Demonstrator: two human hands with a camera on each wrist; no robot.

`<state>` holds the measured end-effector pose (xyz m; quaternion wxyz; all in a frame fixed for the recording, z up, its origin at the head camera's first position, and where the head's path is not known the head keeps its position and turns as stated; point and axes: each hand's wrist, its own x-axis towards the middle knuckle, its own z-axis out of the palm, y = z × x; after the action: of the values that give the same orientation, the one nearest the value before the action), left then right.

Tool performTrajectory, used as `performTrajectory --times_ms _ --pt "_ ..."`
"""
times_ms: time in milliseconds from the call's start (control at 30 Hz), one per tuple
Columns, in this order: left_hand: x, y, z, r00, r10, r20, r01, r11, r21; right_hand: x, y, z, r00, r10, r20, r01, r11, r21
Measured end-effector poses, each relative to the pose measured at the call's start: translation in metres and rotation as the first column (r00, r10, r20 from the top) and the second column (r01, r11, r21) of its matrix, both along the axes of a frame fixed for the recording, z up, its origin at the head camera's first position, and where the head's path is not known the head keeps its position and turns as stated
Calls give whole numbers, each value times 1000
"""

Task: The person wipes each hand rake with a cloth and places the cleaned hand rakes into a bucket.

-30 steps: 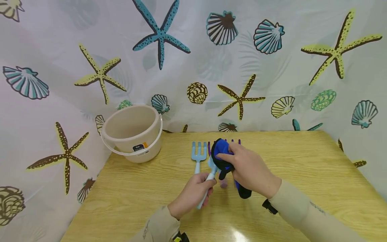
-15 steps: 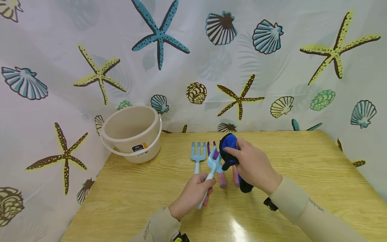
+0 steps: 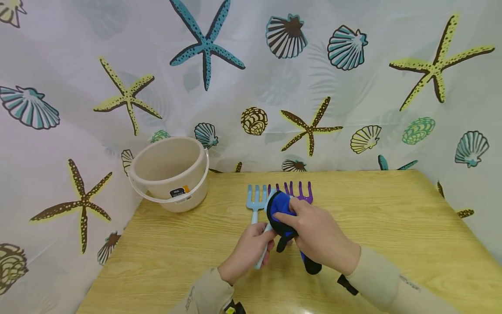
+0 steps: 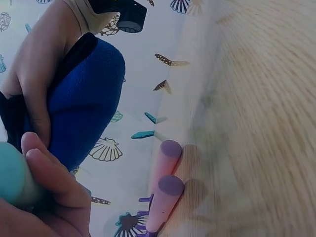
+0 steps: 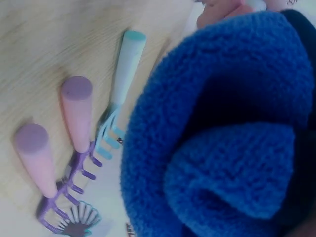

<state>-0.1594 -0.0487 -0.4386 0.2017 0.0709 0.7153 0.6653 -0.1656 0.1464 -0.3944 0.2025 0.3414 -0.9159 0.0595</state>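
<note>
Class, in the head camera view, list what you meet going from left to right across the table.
Beige bucket → light blue rake lying on the table → blue cloth in the right hand → bare table edge.

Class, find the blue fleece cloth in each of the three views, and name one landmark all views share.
Head: blue fleece cloth at centre, in the right hand.
Left wrist: upper left.
Right wrist: fills the right side.
Shared landmark: the two pink-handled purple rakes.
</note>
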Motion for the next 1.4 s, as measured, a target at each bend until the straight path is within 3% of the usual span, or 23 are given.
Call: performTrajectory --times_ms 100,233,500,1033,1400 --pt "1 -1 1 1000 -21 1 21 1000 0 -3 -4 2 1000 10 -19 -10 1000 2" --pt "3 0 3 998 -51 -21 51 999 -12 -15 -2 4 998 -37 -51 36 999 -21" --pt "4 0 4 999 -36 -24 35 999 -27 -31 10 2 994 -100 -52 97 993 -66" --pt "3 1 3 999 -30 -34 29 999 -32 -35 22 -2 983 -159 -90 153 986 -69" --pt "1 -1 0 1000 -7 -14 7 1000 -1 -17 19 -12 993 -76 -93 76 997 -6"
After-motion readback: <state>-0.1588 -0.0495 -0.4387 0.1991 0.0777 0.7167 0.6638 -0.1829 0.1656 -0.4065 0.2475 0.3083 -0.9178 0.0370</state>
